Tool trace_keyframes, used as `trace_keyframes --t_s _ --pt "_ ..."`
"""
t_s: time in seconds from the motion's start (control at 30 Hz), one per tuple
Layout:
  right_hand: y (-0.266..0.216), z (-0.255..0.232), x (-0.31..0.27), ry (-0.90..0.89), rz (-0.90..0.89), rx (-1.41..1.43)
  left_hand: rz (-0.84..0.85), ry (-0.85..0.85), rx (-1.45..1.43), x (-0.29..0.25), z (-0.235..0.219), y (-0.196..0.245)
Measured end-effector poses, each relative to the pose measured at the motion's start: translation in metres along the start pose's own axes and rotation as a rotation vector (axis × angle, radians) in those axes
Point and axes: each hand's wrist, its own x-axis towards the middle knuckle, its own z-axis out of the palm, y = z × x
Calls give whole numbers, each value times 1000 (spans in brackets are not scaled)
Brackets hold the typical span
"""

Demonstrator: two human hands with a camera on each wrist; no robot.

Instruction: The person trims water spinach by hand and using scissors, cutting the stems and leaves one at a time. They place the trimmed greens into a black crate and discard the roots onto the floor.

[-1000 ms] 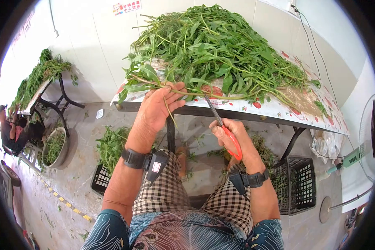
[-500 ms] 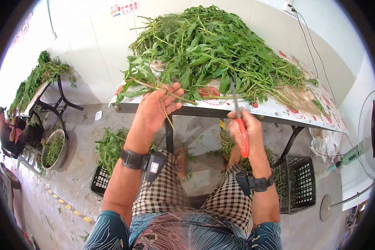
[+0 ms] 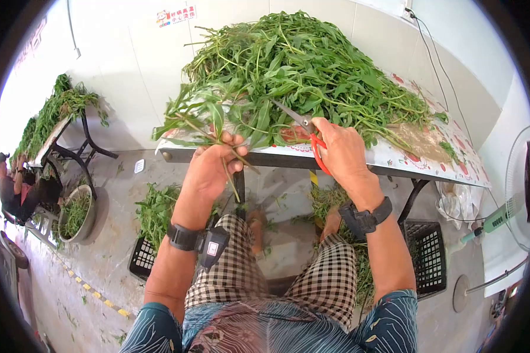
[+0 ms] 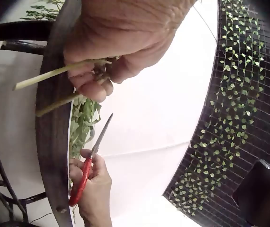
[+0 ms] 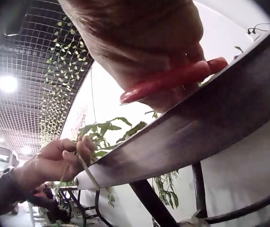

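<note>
My left hand (image 3: 211, 170) grips a few leafy green stems (image 3: 232, 183) just in front of the table edge. Their cut ends stick out below the curled fingers, seen closely as pale stem ends (image 4: 40, 78) in the left wrist view, and their leaves (image 3: 174, 122) spread up and left over the tabletop. In my right hand (image 3: 348, 154) is a pair of scissors (image 3: 317, 154) with red handles. The blades point up and left across the front of a large heap of leafy greens (image 3: 300, 70). A red handle (image 5: 172, 81) crosses the palm in the right wrist view.
The heap lies on a table with a patterned cover (image 3: 456, 167). Below are a black crate (image 3: 428, 259) at right and another crate (image 3: 141, 257) with greens at left. Farther left stand a round basin (image 3: 90, 216), a second table and a seated person. A fan (image 3: 503, 219) is at right.
The scissors swung right, away from the stem near my left hand, then back up and left, blades tilted leftward. My left hand's fingers curled more round the stems, which shifted slightly left and down.
</note>
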Motion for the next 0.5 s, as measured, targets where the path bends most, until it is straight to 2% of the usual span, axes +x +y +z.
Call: trace_keyframes --t_s 0.13,0.23,0.27,0.37,0.4,0.5 --pt "11 0 1 132 -110 70 -29 -5 2 -7 0 -2" --pt "7 -17 0 247 -25 218 -79 -38 19 -14 3 -4" --pt "2 -23 0 290 -1 131 -78 -43 39 -17 7 -6" --pt "-31 -54 -2 103 282 967 -87 -98 74 -23 21 -18" --pt "-44 -62 -5 85 245 961 -92 -124 96 -26 30 -21" --pt "-57 -45 -14 2 142 964 -131 -180 199 -33 56 -32"
